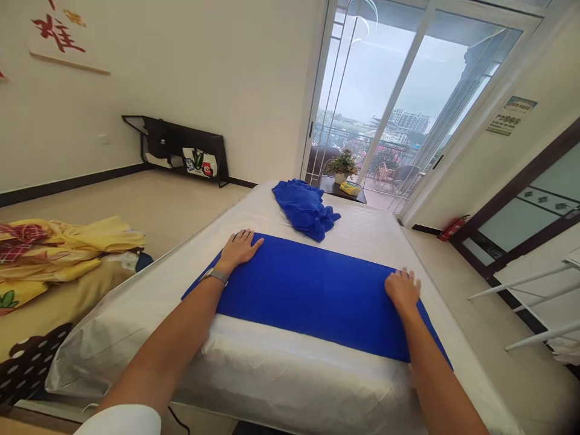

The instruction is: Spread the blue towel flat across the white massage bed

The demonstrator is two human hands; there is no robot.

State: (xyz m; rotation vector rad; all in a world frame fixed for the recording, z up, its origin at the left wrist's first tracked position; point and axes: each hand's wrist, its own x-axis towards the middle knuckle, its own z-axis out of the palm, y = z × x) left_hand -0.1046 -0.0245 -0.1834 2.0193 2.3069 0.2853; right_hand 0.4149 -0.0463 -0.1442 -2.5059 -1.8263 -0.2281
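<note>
A smooth blue cloth (312, 290) lies spread in a long, flat rectangle across the near part of a plastic-covered mattress (290, 374). My left hand (239, 249) rests palm down near the cloth's far left corner, fingers spread, with a watch on the wrist. Near the far right corner, my right hand (403, 290) presses on the cloth, its fingers apart and reaching past the far edge. Neither hand grips anything. Beyond the flat cloth, a crumpled blue cloth (306, 208) sits in a loose heap on the mattress.
Yellow bedding (67, 254) is piled left of the mattress. A small dark table (328, 188) with a potted plant (343, 164) and a yellow tissue pack (350, 188) stands behind it. Low black rack (199, 136) by the wall; white metal frame (534, 284) at right.
</note>
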